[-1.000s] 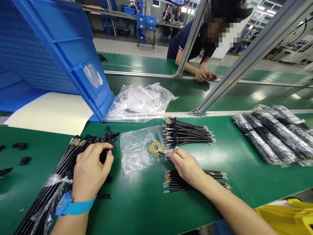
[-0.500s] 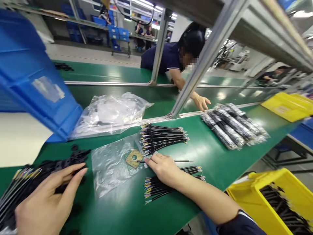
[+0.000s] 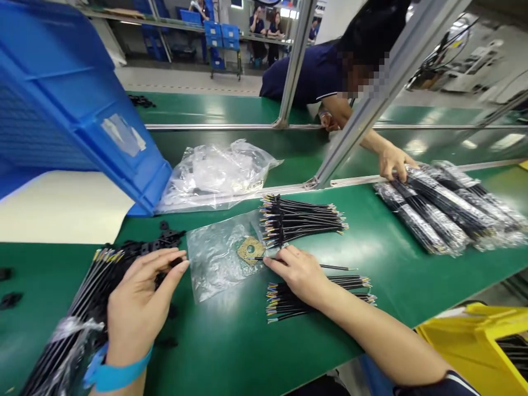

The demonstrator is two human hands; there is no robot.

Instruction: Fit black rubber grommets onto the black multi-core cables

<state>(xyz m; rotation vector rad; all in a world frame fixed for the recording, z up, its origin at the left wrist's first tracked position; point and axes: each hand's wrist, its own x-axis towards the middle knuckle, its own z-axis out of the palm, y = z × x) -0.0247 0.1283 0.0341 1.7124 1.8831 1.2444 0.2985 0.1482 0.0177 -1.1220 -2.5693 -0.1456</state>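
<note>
- Black cable lies pinched in my right hand, thumb and fingers clamped on it, its left end over the tan pad and its right end sticking out past my knuckles.
- My left hand is clamped at the fingertips on a small black part, mostly hidden by my fingers.
- Tan pad, square with a round hole, sits on a flat clear bag between my 2 hands.
- Just beyond my right hand is a row of cables with black parts at their left ends; a lower row of cables lies partly beneath my forearm.
- Loose black parts and a bundle of cables lie near my left hand, above my blue wristband.
- Farther off on the green table, a co-worker's hand touches the plastic-wrapped bundles.
- At the edges: a blue bin at left, a yellow bin at lower right.
</note>
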